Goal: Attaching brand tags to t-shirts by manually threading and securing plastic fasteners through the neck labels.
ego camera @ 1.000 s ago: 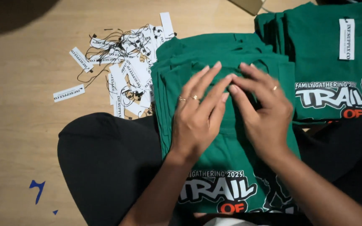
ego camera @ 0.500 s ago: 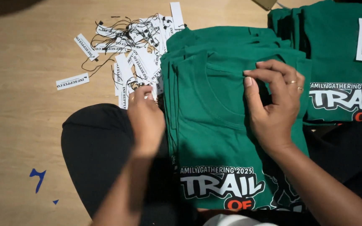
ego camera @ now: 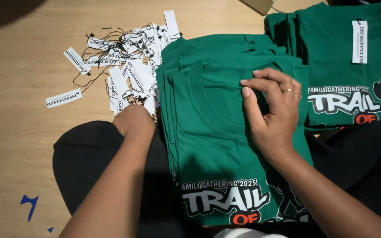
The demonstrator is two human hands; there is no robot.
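Observation:
A stack of folded green printed T-shirts [ego camera: 208,145] lies across my lap. My right hand [ego camera: 272,112] pinches the collar of the top shirt between thumb and fingers; it wears rings. My left hand [ego camera: 133,120] rests at the near edge of a heap of white paper hang tags with black strings [ego camera: 128,61] on the wooden floor; its fingers are hidden, so I cannot tell whether it holds a tag. A second pile of green shirts [ego camera: 349,66] lies at the upper right, with a white tag [ego camera: 360,42] on its top shirt.
My legs in black trousers [ego camera: 89,163] fill the lower part of the view. One loose tag [ego camera: 63,98] lies apart to the left. Blue marks [ego camera: 29,205] show on the floor at lower left. A tan flat object [ego camera: 257,5] sits at the top edge.
My left hand left the shirt collar and moved left to the tag heap. My right hand stayed on the collar of the top shirt.

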